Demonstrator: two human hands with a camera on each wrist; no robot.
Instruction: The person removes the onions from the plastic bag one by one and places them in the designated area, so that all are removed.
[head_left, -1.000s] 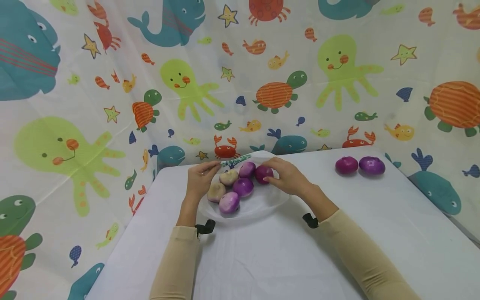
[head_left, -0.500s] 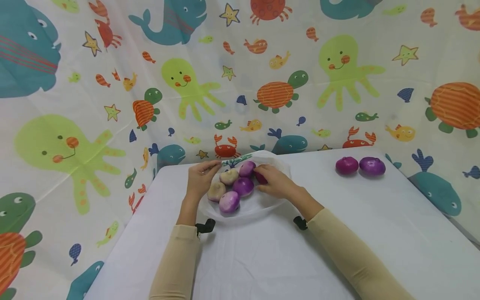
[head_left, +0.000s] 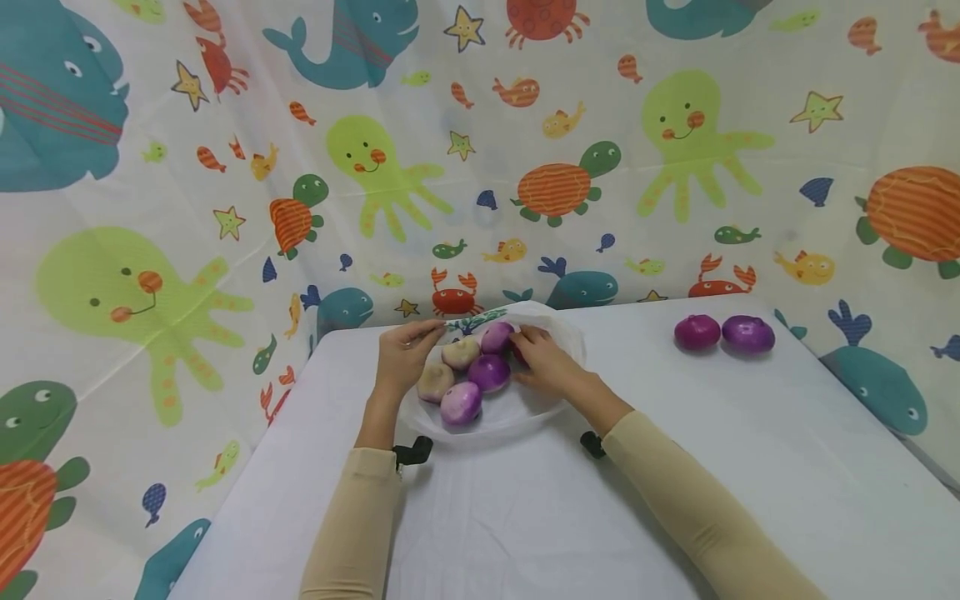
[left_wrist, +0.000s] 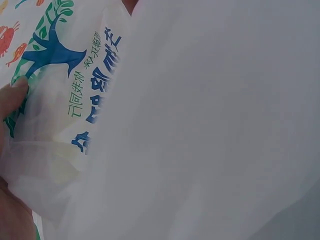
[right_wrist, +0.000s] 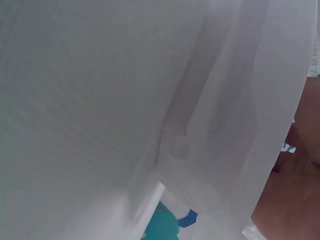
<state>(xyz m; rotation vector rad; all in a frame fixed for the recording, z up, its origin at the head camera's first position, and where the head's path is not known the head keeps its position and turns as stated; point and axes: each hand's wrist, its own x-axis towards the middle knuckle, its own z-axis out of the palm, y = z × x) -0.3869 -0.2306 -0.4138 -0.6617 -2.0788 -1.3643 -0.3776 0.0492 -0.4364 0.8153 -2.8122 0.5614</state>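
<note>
A translucent white plastic bag [head_left: 528, 414] lies spread open on the table, with printing on its far edge. My left hand [head_left: 401, 358] pinches that edge between thumb and fingers. Inside sit several onions: purple ones such as the onion [head_left: 489, 372] in the middle, and pale ones such as the onion [head_left: 435, 382] at the left. My right hand [head_left: 551, 364] reaches into the bag's right side and grips a dark red onion [head_left: 517, 351], mostly hidden behind the fingers. In both wrist views, the bag's plastic [left_wrist: 190, 115] fills most of the frame.
Two more purple onions, a redder onion [head_left: 697, 332] and a violet onion [head_left: 747, 334], lie at the table's back right. A white cloth covers the table [head_left: 495, 533]. Behind it hangs a curtain [head_left: 480, 275] printed with sea animals.
My right hand has moved left and deeper into the bag with the dark red onion, bringing it against the other onions. My left hand has stayed at the bag's edge.
</note>
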